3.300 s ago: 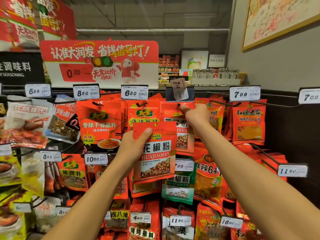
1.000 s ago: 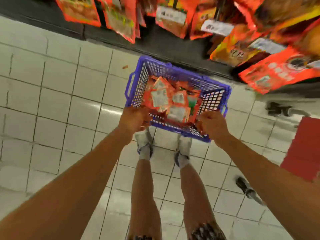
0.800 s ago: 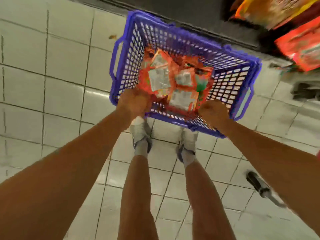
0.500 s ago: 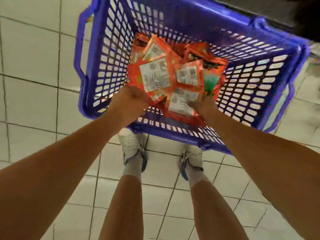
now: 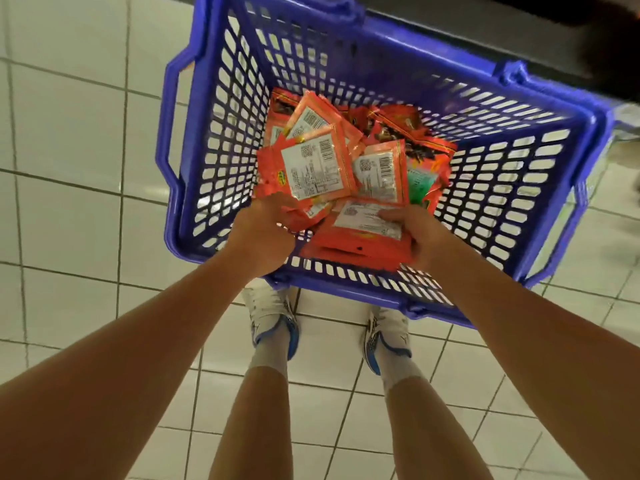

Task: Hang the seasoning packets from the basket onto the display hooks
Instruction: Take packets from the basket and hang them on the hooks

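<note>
The right hand (image 5: 420,237) is gripping a small stack of seasoning packets (image 5: 360,237) inside the basket (image 5: 221,140); the left hand (image 5: 266,230) is curling onto a neighbouring packet (image 5: 304,213). Lifting them hole-end upward should be making hooking easier.

The floor (image 5: 69,209) is laid with pale square tiles divided by dark grout lines. A blue plastic basket (image 5: 214,140) with lattice walls is seen standing on it, close against a dark base strip (image 5: 450,26) running along the far edge of the floor. Two feet in white shoes with blue trim, left (image 5: 273,317) and right (image 5: 388,337), are planted on the tiles just beside the basket's near wall.
</note>
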`<act>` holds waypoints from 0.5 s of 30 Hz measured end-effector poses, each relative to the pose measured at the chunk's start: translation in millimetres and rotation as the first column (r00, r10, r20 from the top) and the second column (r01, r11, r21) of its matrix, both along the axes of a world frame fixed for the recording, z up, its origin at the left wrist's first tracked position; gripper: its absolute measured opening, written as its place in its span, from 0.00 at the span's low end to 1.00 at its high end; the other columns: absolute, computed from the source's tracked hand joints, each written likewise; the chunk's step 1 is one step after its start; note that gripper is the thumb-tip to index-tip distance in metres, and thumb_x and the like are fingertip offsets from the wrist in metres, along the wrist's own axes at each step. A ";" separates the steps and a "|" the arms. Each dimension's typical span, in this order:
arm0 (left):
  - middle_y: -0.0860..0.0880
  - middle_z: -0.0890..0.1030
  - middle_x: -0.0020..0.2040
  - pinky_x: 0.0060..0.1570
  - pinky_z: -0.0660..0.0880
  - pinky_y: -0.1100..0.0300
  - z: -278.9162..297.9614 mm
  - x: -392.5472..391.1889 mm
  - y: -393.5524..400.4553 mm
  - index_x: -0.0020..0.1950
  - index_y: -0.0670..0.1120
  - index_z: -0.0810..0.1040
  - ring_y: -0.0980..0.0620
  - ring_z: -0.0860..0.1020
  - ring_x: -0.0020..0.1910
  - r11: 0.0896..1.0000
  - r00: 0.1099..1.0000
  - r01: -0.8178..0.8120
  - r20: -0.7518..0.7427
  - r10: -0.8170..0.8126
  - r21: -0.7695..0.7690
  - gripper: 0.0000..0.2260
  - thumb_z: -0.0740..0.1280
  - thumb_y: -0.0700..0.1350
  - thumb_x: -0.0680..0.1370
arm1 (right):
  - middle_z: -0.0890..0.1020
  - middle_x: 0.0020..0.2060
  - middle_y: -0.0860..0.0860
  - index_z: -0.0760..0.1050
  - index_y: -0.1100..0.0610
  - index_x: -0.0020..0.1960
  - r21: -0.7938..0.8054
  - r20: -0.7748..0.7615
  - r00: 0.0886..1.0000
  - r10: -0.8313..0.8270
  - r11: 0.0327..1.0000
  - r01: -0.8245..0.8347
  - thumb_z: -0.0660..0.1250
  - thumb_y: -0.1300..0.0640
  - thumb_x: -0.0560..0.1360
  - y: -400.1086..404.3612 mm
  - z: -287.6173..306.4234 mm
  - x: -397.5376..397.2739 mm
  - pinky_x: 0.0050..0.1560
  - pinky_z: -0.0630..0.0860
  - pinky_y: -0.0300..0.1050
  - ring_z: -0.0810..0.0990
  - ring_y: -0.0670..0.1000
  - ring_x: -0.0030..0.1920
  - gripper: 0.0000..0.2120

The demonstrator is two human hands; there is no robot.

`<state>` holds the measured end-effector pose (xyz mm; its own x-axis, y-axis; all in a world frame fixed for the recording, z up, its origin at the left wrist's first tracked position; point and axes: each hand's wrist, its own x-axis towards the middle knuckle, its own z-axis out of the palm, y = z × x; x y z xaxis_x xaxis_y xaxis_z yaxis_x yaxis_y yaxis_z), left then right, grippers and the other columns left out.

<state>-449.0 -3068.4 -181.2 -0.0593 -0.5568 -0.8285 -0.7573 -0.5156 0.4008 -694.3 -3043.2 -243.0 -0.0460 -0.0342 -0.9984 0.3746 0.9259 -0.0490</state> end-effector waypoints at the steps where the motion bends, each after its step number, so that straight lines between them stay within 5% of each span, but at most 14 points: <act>1: 0.51 0.77 0.65 0.48 0.71 0.73 1.8 1.8 1.5 0.69 0.56 0.75 0.51 0.76 0.63 0.996 0.997 0.082 0.002 -0.082 -0.023 0.29 0.66 0.29 0.73 | 0.87 0.50 0.59 0.79 0.58 0.61 -0.012 0.085 0.996 0.000 1.000 0.001 0.68 0.65 0.76 -2.3 10.0 -3.0 0.46 0.85 0.58 0.87 0.59 0.48 0.14; 3: 0.48 0.64 0.78 0.65 0.69 0.63 4.3 2.3 4.0 0.80 0.57 0.61 0.48 0.66 0.75 0.973 0.971 0.220 -0.077 -0.225 -0.073 0.42 0.73 0.32 0.72 | 0.88 0.47 0.57 0.80 0.58 0.62 -0.079 0.154 0.981 0.117 0.991 -0.106 0.71 0.64 0.73 -7.3 24.6 -5.5 0.44 0.85 0.52 0.88 0.56 0.44 0.18; 5: 0.49 0.59 0.81 0.76 0.61 0.54 10.4 -4.4 5.7 0.77 0.64 0.59 0.48 0.59 0.80 0.967 0.935 0.224 -0.255 -0.248 -0.119 0.39 0.74 0.38 0.75 | 0.87 0.49 0.56 0.80 0.58 0.63 -0.126 0.186 0.962 0.198 0.976 -0.176 0.73 0.62 0.66 -13.2 31.4 0.3 0.47 0.84 0.51 0.86 0.56 0.46 0.25; 7: 0.53 0.65 0.79 0.76 0.60 0.58 10.5 -11.8 7.4 0.69 0.68 0.68 0.55 0.62 0.78 0.996 0.905 0.050 -0.419 -0.076 -0.073 0.30 0.69 0.36 0.79 | 0.86 0.49 0.58 0.80 0.60 0.60 -0.097 0.305 0.943 0.137 0.989 -0.112 0.73 0.62 0.65 -17.2 32.8 11.3 0.41 0.84 0.52 0.86 0.58 0.46 0.23; 10: 0.63 0.83 0.57 0.62 0.75 0.65 4.1 -4.4 6.9 0.62 0.55 0.83 0.68 0.78 0.58 0.979 0.954 -0.023 -0.298 -0.040 -0.205 0.16 0.72 0.39 0.78 | 0.86 0.43 0.60 0.79 0.63 0.58 -0.029 0.385 0.919 0.081 0.997 -0.076 0.74 0.55 0.69 -16.6 31.6 27.9 0.28 0.81 0.44 0.86 0.56 0.35 0.20; 12: 0.74 0.78 0.36 0.40 0.73 0.76 0.5 9.5 3.6 0.58 0.54 0.85 0.75 0.77 0.40 0.963 0.982 -0.047 -0.189 -0.004 -0.266 0.10 0.73 0.45 0.77 | 0.85 0.43 0.58 0.79 0.61 0.55 -0.108 0.207 0.939 0.275 0.960 -0.257 0.74 0.50 0.71 -20.8 18.7 37.7 0.32 0.79 0.41 0.84 0.52 0.34 0.18; 13: 0.72 0.77 0.33 0.34 0.71 0.76 -3.5 15.7 1.6 0.58 0.54 0.85 0.71 0.78 0.36 0.958 0.992 -0.031 -0.126 -0.005 -0.284 0.10 0.73 0.47 0.77 | 0.84 0.43 0.57 0.78 0.61 0.51 -0.159 -0.005 0.916 0.400 0.904 -0.396 0.73 0.54 0.72 -24.8 10.2 43.5 0.32 0.78 0.39 0.83 0.49 0.33 0.12; 14: 0.68 0.78 0.34 0.33 0.69 0.75 -6.6 22.2 -0.1 0.58 0.54 0.84 0.67 0.78 0.35 0.959 0.998 -0.010 -0.065 -0.008 -0.284 0.09 0.72 0.49 0.78 | 0.83 0.45 0.56 0.78 0.60 0.49 -0.163 -0.300 0.769 0.564 0.764 -0.624 0.71 0.59 0.74 -30.8 1.4 47.7 0.33 0.77 0.39 0.82 0.48 0.34 0.07; 15: 0.64 0.80 0.37 0.33 0.69 0.72 -11.2 28.4 -1.3 0.57 0.53 0.84 0.63 0.78 0.36 0.963 1.000 -0.015 -0.012 0.012 -0.271 0.09 0.71 0.51 0.78 | 0.82 0.48 0.56 0.77 0.59 0.53 -0.111 -0.569 0.475 0.672 0.509 -0.853 0.69 0.61 0.76 -39.1 -7.2 51.3 0.38 0.77 0.41 0.82 0.49 0.40 0.06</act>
